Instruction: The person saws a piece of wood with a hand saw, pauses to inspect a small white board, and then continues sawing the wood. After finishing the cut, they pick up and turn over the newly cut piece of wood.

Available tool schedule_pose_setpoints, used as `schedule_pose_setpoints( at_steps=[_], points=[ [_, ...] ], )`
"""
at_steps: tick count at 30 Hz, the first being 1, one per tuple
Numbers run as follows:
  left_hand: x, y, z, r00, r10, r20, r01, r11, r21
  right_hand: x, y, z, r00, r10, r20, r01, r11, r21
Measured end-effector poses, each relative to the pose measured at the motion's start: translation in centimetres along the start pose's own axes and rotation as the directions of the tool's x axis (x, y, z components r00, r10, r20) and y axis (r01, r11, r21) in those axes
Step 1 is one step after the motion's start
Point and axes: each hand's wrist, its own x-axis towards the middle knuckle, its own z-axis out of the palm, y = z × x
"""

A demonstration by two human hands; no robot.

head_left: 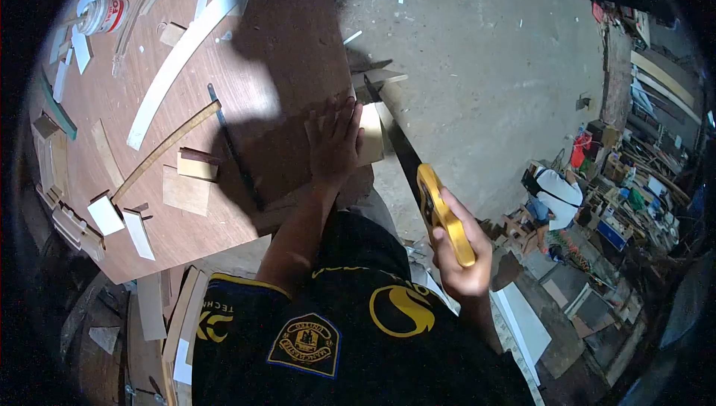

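A pale wooden block (371, 136) juts over the right edge of the brown table (261, 100). My left hand (333, 137) lies on the block and the table beside it, palm down with fingers stretched forward. In my right hand (462, 257) is the yellow handle of a handsaw (403, 151), with my fingers wrapped round it. The dark blade points up and left, running along the block's right side. Whether its teeth touch the wood I cannot tell.
On the table lie a long curved white strip (175, 63), a hammer-like tool (168, 141), small wood pieces (186, 191) and a labelled container (103, 16). At the right, another person (559, 196) is bent beside scattered scraps and tools.
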Motion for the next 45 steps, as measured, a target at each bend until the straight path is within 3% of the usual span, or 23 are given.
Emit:
schedule_pose_setpoints(
  at_steps=[2, 5, 7, 9, 10, 12, 13, 15, 17, 19, 21, 24, 28, 30, 32, 34, 36, 37, 40, 41, 42, 44, 45],
  points=[
    [0.1, 0.5, -0.4, 1.000, -0.014, -0.016, 0.014, 1.000, 0.024, 0.9, 0.2, 0.5, 0.999, 0.040, -0.016, -0.040, 0.999, -0.002],
    [0.3, 1.1, -0.4, 0.996, -0.070, -0.048, 0.074, 0.993, 0.090, 1.3, -1.0, 1.2, 0.992, -0.125, -0.004, 0.124, 0.988, -0.094],
    [0.8, 1.3, -0.4, 0.993, -0.098, -0.064, 0.106, 0.987, 0.121, 1.2, -0.6, 1.2, 0.992, -0.123, -0.009, 0.121, 0.986, -0.111],
    [1.9, 0.7, -0.8, 0.974, -0.025, -0.224, 0.042, 0.997, 0.069, 1.0, -0.5, 0.9, 0.994, -0.109, -0.011, 0.107, 0.989, -0.104],
    [2.8, 0.6, -0.5, 0.972, -0.017, -0.234, 0.034, 0.997, 0.072, 1.0, -0.6, 1.0, 0.993, -0.120, -0.017, 0.118, 0.988, -0.100],
    [4.1, 0.2, 0.7, 0.983, -0.178, -0.049, 0.185, 0.937, 0.297, 0.7, -0.6, 1.4, 0.997, -0.079, 0.020, 0.080, 0.995, -0.063],
    [4.3, -0.3, 1.4, 0.982, -0.181, -0.058, 0.190, 0.934, 0.304, 0.8, -0.7, 1.5, 0.996, -0.088, 0.026, 0.090, 0.994, -0.060],
    [4.4, -1.4, 2.5, 0.979, 0.001, -0.202, 0.072, 0.934, 0.351, 0.9, -0.8, 1.8, 0.990, -0.140, 0.021, 0.141, 0.987, -0.081],
    [4.4, -2.3, 4.0, 0.970, 0.023, -0.241, 0.064, 0.936, 0.347, 1.0, -0.6, 1.8, 0.984, -0.177, -0.002, 0.176, 0.981, -0.088],
    [4.6, -1.6, 3.3, 0.959, 0.039, -0.282, 0.060, 0.941, 0.334, 0.9, -0.7, 1.3, 0.987, -0.162, -0.002, 0.161, 0.983, -0.092],
    [5.4, 0.3, 0.1, 0.956, -0.129, -0.263, 0.201, 0.942, 0.267, 1.0, -0.3, 1.0, 0.992, -0.125, -0.004, 0.124, 0.988, -0.095],
    [5.4, -0.7, 1.4, 0.953, -0.052, -0.299, 0.133, 0.957, 0.258, 1.2, 0.3, 0.7, 0.990, -0.134, -0.042, 0.130, 0.987, -0.099],
    [4.7, -0.7, 1.4, 0.961, -0.065, -0.269, 0.145, 0.946, 0.289, 1.9, -1.6, -0.5, 0.998, 0.053, 0.030, -0.051, 0.997, -0.062],
    [4.8, -0.6, 1.3, 0.977, -0.106, -0.187, 0.153, 0.954, 0.259, 2.3, -2.6, -0.9, 0.999, 0.016, 0.051, -0.010, 0.992, -0.123],
    [4.7, -0.6, 1.8, 0.973, -0.118, -0.200, 0.168, 0.952, 0.256, 2.3, -3.0, -1.2, 0.989, 0.131, 0.075, -0.127, 0.991, -0.053],
    [4.7, -0.5, 1.8, 0.967, -0.139, -0.214, 0.192, 0.948, 0.255, 2.5, -3.3, -1.4, 0.987, 0.125, 0.098, -0.124, 0.992, -0.022],
    [4.6, -0.4, 1.6, 0.971, -0.165, -0.175, 0.207, 0.943, 0.262, 2.6, -3.9, -1.3, 0.987, 0.133, 0.091, -0.122, 0.986, -0.115],
    [4.5, -0.3, 1.5, 0.971, -0.174, -0.166, 0.213, 0.941, 0.262, 2.7, -3.7, -1.0, 0.997, 0.006, 0.076, 0.004, 0.991, -0.137],
    [4.8, -0.5, 1.6, 0.969, -0.131, -0.209, 0.175, 0.962, 0.209, 3.2, -4.1, -1.3, 0.997, 0.067, 0.043, -0.053, 0.961, -0.270],
    [4.9, -0.4, 1.8, 0.965, -0.132, -0.227, 0.185, 0.956, 0.229, 4.8, -2.0, -0.2, 0.995, -0.093, 0.045, 0.102, 0.958, -0.268],
    [4.4, -0.2, 1.8, 0.962, -0.130, -0.239, 0.189, 0.951, 0.245, 4.4, -1.6, 0.3, 0.996, -0.072, 0.049, 0.083, 0.959, -0.272],
    [4.5, -0.8, 2.0, 0.959, -0.115, -0.259, 0.178, 0.955, 0.236, 5.4, -1.3, 2.1, 0.975, -0.217, 0.054, 0.222, 0.911, -0.347],
    [4.2, -0.8, 1.9, 0.960, -0.097, -0.262, 0.157, 0.963, 0.218, 6.3, -1.0, 2.0, 0.919, -0.385, 0.082, 0.375, 0.794, -0.478]
  ],
)
